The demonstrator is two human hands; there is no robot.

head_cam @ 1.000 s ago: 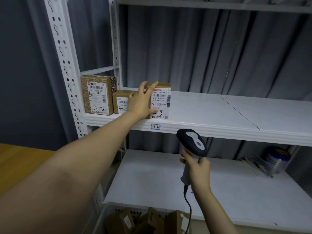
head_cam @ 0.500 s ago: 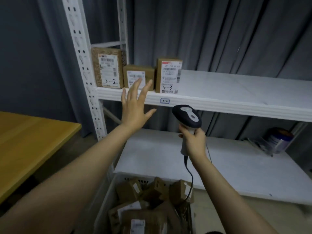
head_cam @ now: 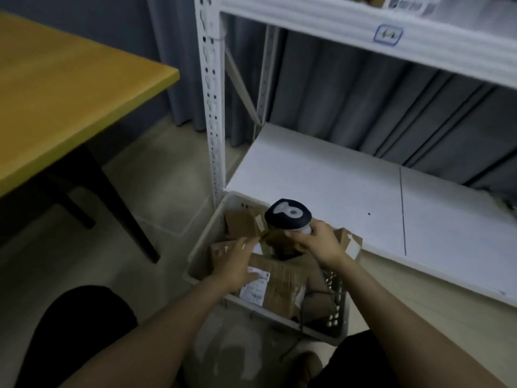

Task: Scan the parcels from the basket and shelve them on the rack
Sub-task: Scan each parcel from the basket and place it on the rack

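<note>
A white plastic basket (head_cam: 200,249) on the floor holds several brown cardboard parcels. My left hand (head_cam: 235,265) reaches down into it, fingers spread over a large parcel (head_cam: 279,284) with a white label; whether it grips the parcel I cannot tell. My right hand (head_cam: 319,243) hovers above the basket, shut on the handle of a dark handheld scanner (head_cam: 288,215) whose head points up. The white rack (head_cam: 330,180) stands just behind the basket, its low shelf bare. Parcels on the upper shelf are cut off at the top edge.
A yellow wooden table (head_cam: 67,88) with dark legs stands to the left. Grey curtains (head_cam: 377,107) hang behind the rack. The rack's perforated post (head_cam: 211,107) rises beside the basket's far left corner. My knees in dark trousers frame the bottom of the view.
My view dropped from the upper shelf to the basket. My left hand left the shelved parcel and came down into the basket. The scanner came down with my right hand.
</note>
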